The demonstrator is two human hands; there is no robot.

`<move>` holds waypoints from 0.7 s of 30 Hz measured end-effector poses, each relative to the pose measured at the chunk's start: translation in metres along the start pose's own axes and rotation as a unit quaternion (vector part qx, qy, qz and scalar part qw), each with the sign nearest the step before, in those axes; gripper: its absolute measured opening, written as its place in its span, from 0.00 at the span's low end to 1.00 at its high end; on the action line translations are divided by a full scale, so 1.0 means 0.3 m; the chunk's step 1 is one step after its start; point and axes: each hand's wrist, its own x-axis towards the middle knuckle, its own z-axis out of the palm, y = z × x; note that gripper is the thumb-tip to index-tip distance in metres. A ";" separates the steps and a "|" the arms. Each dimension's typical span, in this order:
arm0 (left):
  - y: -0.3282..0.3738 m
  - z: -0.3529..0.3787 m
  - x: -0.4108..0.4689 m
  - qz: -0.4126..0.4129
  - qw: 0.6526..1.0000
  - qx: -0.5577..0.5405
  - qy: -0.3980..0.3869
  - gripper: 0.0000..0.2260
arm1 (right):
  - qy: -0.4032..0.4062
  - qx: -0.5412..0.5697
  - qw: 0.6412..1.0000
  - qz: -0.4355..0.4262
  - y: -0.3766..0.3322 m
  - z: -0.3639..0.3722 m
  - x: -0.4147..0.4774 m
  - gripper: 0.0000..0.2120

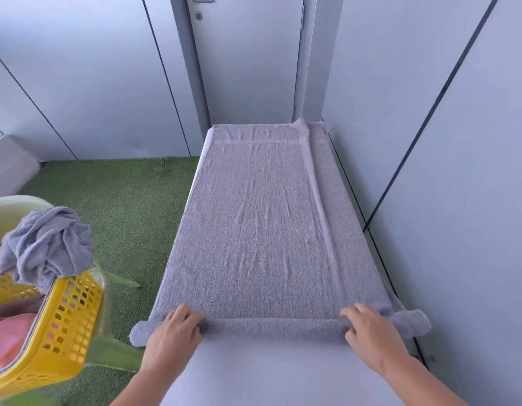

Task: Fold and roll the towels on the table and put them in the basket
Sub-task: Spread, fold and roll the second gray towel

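A grey towel (259, 224) lay spread along the white worktop (268, 373) at centre frame, its near end wound into a roll. The left hand (173, 332) and right hand (371, 332) gripped that roll, fingers curled over it. At lower left, a crumpled towel (46, 244) hung on the yellow basket (66, 323).

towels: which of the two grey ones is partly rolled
The spread grey towel on the table, its near edge rolled under the left hand and right hand. The crumpled grey towel hangs over the yellow basket rim.
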 end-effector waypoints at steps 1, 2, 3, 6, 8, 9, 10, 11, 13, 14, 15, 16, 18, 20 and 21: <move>0.003 0.007 0.000 -0.004 1.000 -0.007 0.001 0.08 | 0.021 0.022 1.000 0.003 0.004 0.003 0.000 0.13; 0.005 0.012 -0.001 -0.005 1.000 -0.010 0.002 0.10 | 0.040 0.031 0.999 -0.001 0.013 0.008 -0.002 0.16; 0.009 0.015 -0.004 0.003 1.000 -0.013 0.005 0.11 | 0.051 0.028 0.998 -0.009 0.020 0.015 -0.006 0.18; 0.016 0.014 -0.019 0.029 0.999 -0.014 -0.012 0.14 | 0.052 -0.015 0.998 -0.038 0.046 0.036 -0.028 0.16; 0.009 0.013 -0.022 0.038 0.999 0.002 -0.029 0.17 | 0.034 -0.049 0.997 -0.056 0.062 0.051 -0.030 0.19; 0.003 0.016 -0.019 0.044 0.999 0.007 -0.031 0.18 | 0.034 -0.067 0.996 -0.056 0.067 0.054 -0.026 0.17; 0.000 0.014 -0.015 0.045 0.999 0.011 -0.029 0.17 | 0.036 -0.079 0.995 -0.053 0.064 0.047 -0.023 0.13; -0.006 0.015 -0.010 0.048 0.998 0.017 -0.023 0.14 | 0.035 -0.083 0.995 -0.053 0.056 0.034 -0.018 0.09; -0.006 0.004 -0.002 0.056 0.998 0.029 -0.008 0.09 | 0.043 -0.090 0.992 -0.072 0.041 0.010 -0.013 0.04; -0.006 -0.004 0.001 0.059 0.998 0.034 -0.009 0.07 | 0.049 -0.095 0.991 -0.085 0.036 0.004 -0.013 0.07; -0.006 -0.008 0.004 0.063 0.997 0.038 -0.010 0.06 | 0.052 -0.099 0.990 -0.090 0.036 -0.001 -0.016 0.09; -0.006 -0.014 0.005 0.058 0.997 0.042 -0.017 0.06 | 0.060 -0.101 0.989 -0.088 0.048 0.007 -0.013 0.10; -0.014 -0.014 0.005 0.049 0.997 0.048 -0.023 0.06 | 0.044 -0.100 0.992 -0.058 0.059 0.005 -0.011 0.08; -0.023 -0.009 0.004 0.035 0.998 0.042 -0.021 0.04 | 0.025 -0.079 0.996 -0.020 0.073 0.002 -0.011 0.08; -0.024 -0.006 0.006 0.026 0.999 0.038 -0.015 0.03 | 0.017 -0.056 0.998 -0.001 0.075 -0.009 -0.015 0.06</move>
